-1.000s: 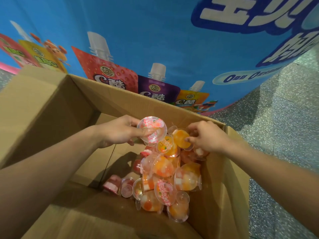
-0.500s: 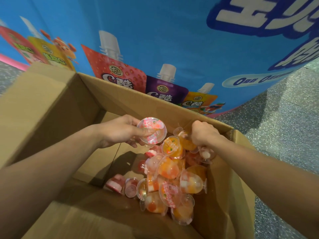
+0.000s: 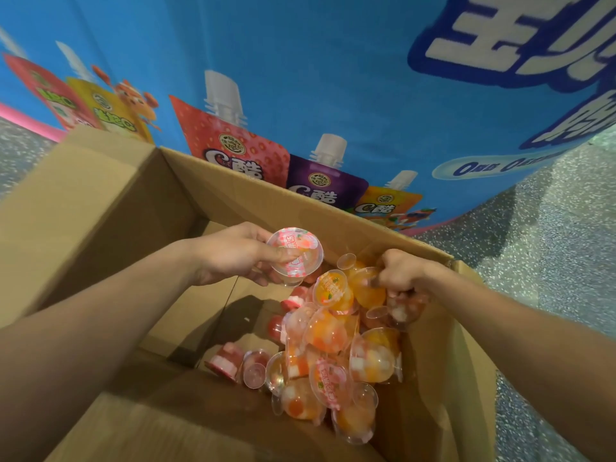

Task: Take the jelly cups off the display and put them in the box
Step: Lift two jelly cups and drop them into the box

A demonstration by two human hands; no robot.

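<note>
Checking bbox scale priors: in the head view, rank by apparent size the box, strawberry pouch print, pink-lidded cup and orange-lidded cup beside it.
1. box
2. strawberry pouch print
3. pink-lidded cup and orange-lidded cup: the pink one looks bigger but is held nearer the camera, so these two are unranked.

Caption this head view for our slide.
Left hand holds a pink-lidded jelly cup over the box; right hand grips cups.

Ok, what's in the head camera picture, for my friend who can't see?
Over an open cardboard box, the left hand holds a pink-lidded jelly cup and the right hand grips cups atop a pile of jelly cups. A blue banner stands behind.
</note>
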